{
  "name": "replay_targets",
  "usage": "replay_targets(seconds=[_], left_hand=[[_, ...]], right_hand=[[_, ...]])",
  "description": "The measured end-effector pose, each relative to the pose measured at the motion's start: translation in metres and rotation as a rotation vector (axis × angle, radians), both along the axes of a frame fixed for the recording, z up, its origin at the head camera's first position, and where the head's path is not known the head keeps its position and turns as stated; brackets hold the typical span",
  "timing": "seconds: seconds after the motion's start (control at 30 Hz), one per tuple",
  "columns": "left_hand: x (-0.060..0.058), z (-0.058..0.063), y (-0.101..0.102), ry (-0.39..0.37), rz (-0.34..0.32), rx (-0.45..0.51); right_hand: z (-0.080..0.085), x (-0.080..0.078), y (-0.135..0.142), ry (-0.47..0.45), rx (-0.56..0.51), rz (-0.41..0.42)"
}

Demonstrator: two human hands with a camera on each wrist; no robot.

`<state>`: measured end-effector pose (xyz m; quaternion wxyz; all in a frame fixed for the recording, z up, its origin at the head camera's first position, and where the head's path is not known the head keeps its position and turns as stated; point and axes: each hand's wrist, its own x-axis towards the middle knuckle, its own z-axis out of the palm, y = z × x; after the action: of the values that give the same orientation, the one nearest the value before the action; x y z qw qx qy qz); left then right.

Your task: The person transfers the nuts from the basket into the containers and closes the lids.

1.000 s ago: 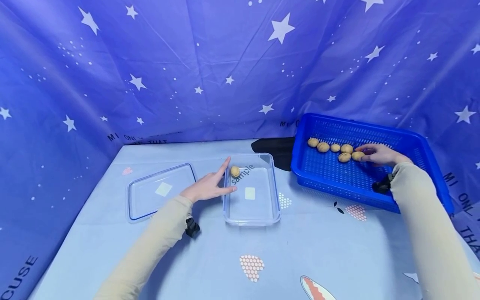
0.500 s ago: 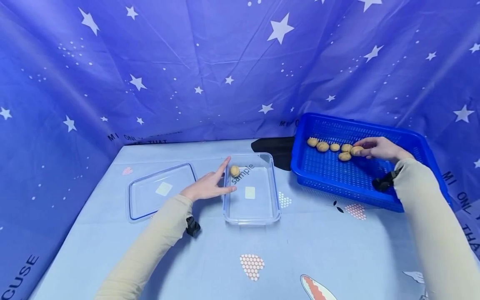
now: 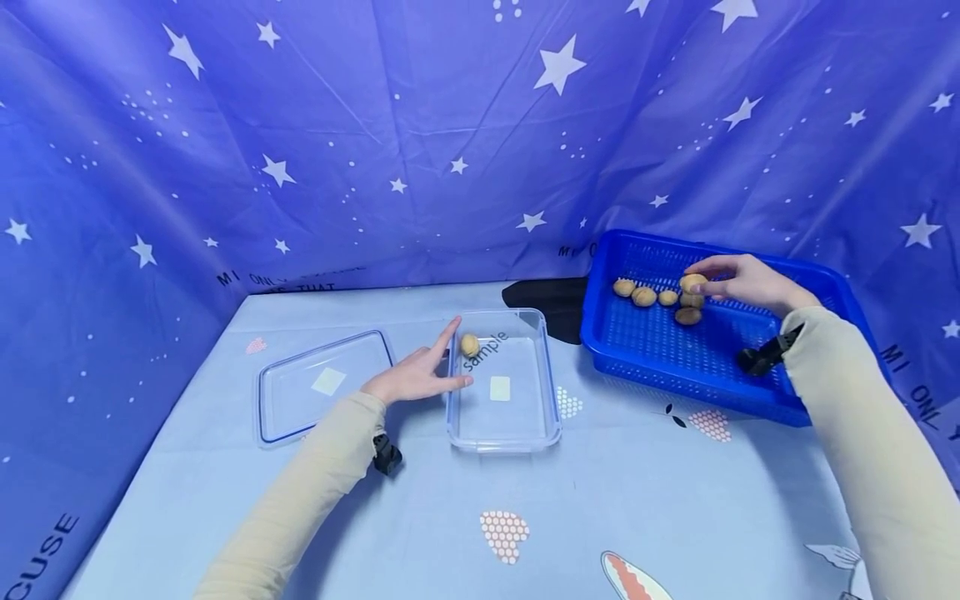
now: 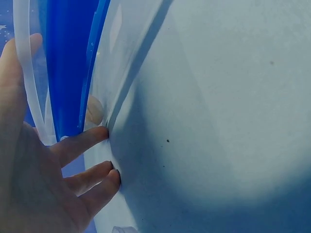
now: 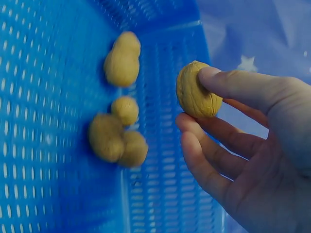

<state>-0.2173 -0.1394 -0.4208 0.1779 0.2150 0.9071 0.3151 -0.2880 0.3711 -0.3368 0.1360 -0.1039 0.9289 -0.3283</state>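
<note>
My right hand (image 3: 761, 283) pinches a walnut (image 5: 197, 92) between thumb and fingertips, held above the blue basket (image 3: 701, 367). Below it, several more walnuts (image 3: 643, 297) lie on the basket floor, and the right wrist view shows them in two small clusters. My left hand (image 3: 416, 372) rests with spread fingers against the left side of a clear plastic food container (image 3: 517, 425). Its thumb reaches over the rim, while other fingertips (image 4: 99, 133) touch the outer wall in the left wrist view. A single walnut (image 3: 469, 345) sits in the container's far left corner.
A clear lid with a blue seal (image 3: 360, 367) lies flat on the table left of the container, partly behind the left forearm. The patterned cloth (image 3: 420, 533) covers the table. A blue star-print curtain (image 3: 450, 125) hangs behind.
My right hand has lifted the walnut from the basket floor and moved it slightly left and up. The left hand and the container have stayed in place.
</note>
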Motion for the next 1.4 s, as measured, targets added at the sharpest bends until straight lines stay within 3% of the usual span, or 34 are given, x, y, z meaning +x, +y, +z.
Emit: replay_targets(seconds=[0.43,0.83,1.4], left_hand=[[0.000,-0.002,0.000,-0.013,0.002,0.006],[0.000,-0.001,-0.001,-0.030,0.015,-0.012],[0.002,0.000,0.001,-0.028,0.020,-0.004]], right_hand=[[0.021,0.012,-0.034,0.030,-0.047,0.040],[0.024,0.020,-0.063,0.094,-0.102,0.092],[0.028,0.038,-0.111,0.114,-0.125,0.169]])
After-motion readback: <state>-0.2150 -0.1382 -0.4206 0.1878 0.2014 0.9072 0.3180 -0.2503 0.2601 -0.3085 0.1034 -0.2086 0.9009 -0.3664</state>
